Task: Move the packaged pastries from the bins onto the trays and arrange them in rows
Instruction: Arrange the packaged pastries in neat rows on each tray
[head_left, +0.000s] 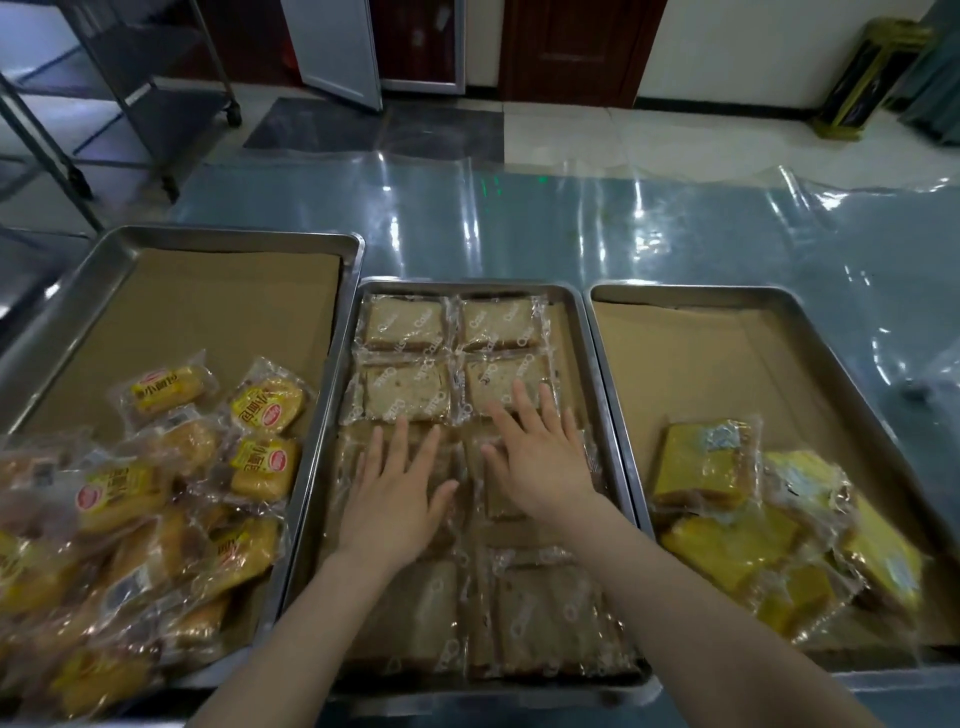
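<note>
A steel middle tray (597, 395) holds clear-wrapped brown cake slices (405, 325) laid in two columns, several rows deep. My left hand (397, 493) lies flat, fingers spread, on a packet in the left column's third row. My right hand (540, 457) lies flat on the packet beside it, with fingertips reaching the second-row slice (498, 382). Neither hand grips anything. The left tray (93, 275) carries a loose heap of yellow-labelled bread rolls (156, 499). In the right tray (810, 322) sits a pile of yellow cake packets (727, 514).
All three trays sit side by side on a table under shiny clear plastic sheeting (571, 223). Brown paper lines the left and right trays, bare at their far halves. A metal trolley rack (130, 93) stands on the floor at the back left.
</note>
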